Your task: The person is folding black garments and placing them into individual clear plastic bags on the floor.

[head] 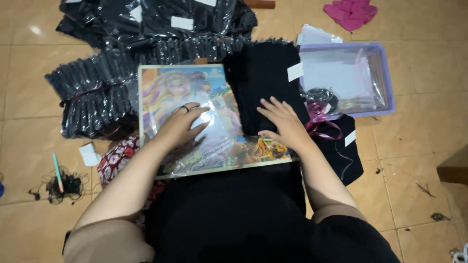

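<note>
Black folded cloth (265, 87) lies under your flat, open right hand (282, 124); your open left hand (183, 124) presses the clear bag (214, 141), bare floor (419, 146) rightward.

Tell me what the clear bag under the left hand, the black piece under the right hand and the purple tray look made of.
Clear bag: thin glossy plastic film, judging by glare and wrinkles. Black piece under the right hand: soft matte fabric, probably knit; no shine. Purple tray: rigid moulded plastic, smooth rim. The left hand presses the bag flat.

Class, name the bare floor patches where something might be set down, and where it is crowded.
Bare tiled floor lies right of the purple plastic tray, and bare floor left of the black wrapped bundles. The middle, around the colourful picture board, is crowded.
</note>
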